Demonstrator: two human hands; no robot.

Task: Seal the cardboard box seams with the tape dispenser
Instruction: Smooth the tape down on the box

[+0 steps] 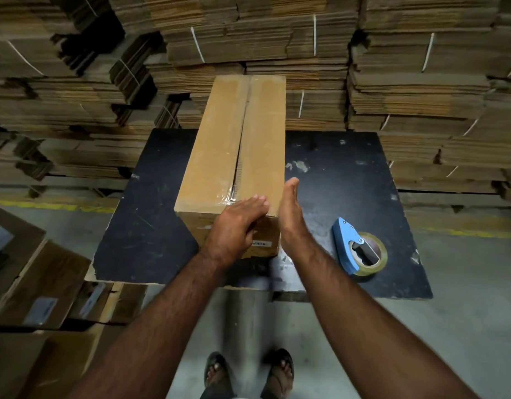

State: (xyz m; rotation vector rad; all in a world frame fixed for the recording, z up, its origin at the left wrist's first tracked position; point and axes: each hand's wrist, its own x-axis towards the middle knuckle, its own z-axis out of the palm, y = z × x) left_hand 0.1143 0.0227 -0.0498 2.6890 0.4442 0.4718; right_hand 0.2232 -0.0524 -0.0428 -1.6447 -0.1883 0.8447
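Observation:
A long brown cardboard box (217, 145) lies lengthwise on a black table (150, 226), its flaps closed and clear tape running along the centre seam. My left hand (237, 226) rests flat over the box's near top edge, fingers straight and the thumb down the front face. My right hand (290, 214) stands edge-on by the box's near right corner, fingers straight; I cannot tell whether it touches the box. A blue tape dispenser (356, 246) with a roll of clear tape lies on the table to the right, apart from both hands.
Tall stacks of flattened, strapped cardboard (421, 82) fill the back and both sides behind the table. More flat boxes (41, 283) lie on the floor at the left. My sandalled feet (248, 370) stand on grey concrete at the table's near edge.

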